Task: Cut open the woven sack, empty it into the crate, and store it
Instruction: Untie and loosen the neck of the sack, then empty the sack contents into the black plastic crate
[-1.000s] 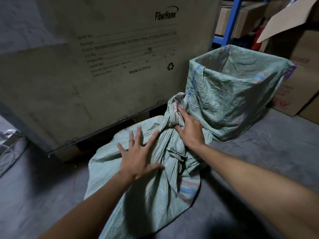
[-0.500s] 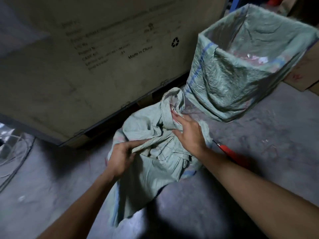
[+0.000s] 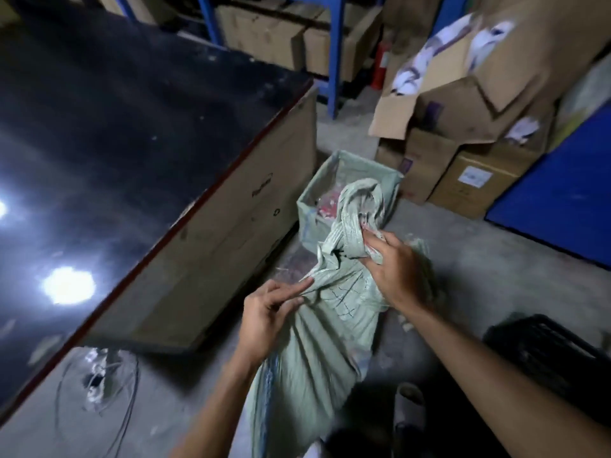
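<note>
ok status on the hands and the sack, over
Left hand pinching the woven sack, right hand gripping its bunched top. Sack limp, lifted off the floor. Sack-lined bin just beyond, nothing in between.

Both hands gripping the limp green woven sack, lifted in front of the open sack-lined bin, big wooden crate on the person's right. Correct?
Not quite: the head view shows the wooden crate on the person's left, not right. The rest holds: left hand and right hand both grip the green woven sack, in front of the open sack-lined bin.

Sack (image 3: 317, 342) on floor (image 3: 479, 259), crate (image 3: 305, 223) behind it, big box (image 3: 211, 259) left, cartons (image 3: 463, 153) right
</note>
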